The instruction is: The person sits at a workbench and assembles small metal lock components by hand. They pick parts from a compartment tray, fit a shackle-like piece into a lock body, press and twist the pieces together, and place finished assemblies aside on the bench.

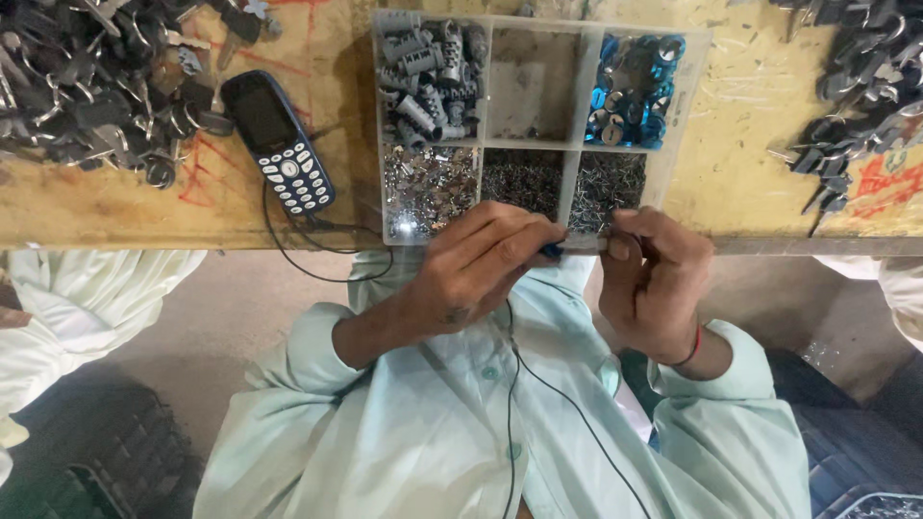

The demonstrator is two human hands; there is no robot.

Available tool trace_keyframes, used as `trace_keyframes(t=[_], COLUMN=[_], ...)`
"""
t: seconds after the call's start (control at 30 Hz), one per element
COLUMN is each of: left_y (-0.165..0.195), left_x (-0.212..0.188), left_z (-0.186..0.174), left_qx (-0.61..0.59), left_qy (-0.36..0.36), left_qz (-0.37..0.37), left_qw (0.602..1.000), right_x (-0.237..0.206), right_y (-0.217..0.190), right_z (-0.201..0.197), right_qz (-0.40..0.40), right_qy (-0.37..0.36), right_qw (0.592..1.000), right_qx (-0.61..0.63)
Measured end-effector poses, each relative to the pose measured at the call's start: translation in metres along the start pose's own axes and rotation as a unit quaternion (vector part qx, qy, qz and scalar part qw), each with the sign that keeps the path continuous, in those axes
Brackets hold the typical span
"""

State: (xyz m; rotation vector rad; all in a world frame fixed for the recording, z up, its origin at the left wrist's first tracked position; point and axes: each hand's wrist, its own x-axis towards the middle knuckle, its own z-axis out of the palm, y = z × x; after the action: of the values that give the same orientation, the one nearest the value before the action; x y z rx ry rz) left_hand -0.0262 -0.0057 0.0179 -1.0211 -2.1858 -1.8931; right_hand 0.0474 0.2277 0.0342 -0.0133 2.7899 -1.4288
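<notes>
A worker's left hand [476, 264] and right hand [654, 284] are pinching a small blue-tipped part [556, 250] between closed fingertips, at six o'clock of the clear compartment tray [692, 86]. A keypad phone [279, 142] is lying at nine o'clock on the tabletop [740, 144].

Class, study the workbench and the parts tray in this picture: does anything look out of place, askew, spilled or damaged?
One compartment of the clear parts tray is empty while the others are filled. The wooden bench is scratched and marked with red scribbles. A phone lies aslant, its cable trailing over the edge. Nothing looks spilled.
</notes>
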Motion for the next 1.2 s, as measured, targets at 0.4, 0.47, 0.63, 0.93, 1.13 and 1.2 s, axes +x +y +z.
trace_keyframes(t=[0.4, 0.47, 0.63, 0.93, 1.13, 1.2], left_y=[0.007, 0.009, 0.008, 0.009, 0.008, 0.007], left_x=[0.002, -0.002, -0.019, -0.020, -0.022, -0.024], left_z=[0.009, -0.005, -0.046, -0.049, -0.050, -0.048], left_qx=[-0.041, -0.034, 0.287, 0.211, 0.149, 0.150], left_qy=[-0.025, 0.014, -0.050, -0.006, 0.050, 0.065], left_qz=[-0.165, -0.198, -0.194, -0.209, -0.217, -0.218], left_qw=[0.985, 0.980, 0.937, 0.955, 0.963, 0.962], right_x=[0.036, 0.044, 0.058, 0.086, 0.074, 0.072], right_y=[-0.029, -0.017, -0.019, -0.043, -0.036, -0.036], right_z=[-0.018, -0.019, -0.021, 0.039, 0.030, 0.027], right_qz=[0.030, 0.143, -0.098, -0.186, -0.089, -0.034], right_qy=[-0.165, 0.172, 0.105, -0.121, -0.135, -0.127], right_qw=[0.984, 0.960, 0.891, 0.923, 0.970, 0.985], right_qx=[-0.066, -0.166, -0.432, -0.315, -0.181, -0.113])
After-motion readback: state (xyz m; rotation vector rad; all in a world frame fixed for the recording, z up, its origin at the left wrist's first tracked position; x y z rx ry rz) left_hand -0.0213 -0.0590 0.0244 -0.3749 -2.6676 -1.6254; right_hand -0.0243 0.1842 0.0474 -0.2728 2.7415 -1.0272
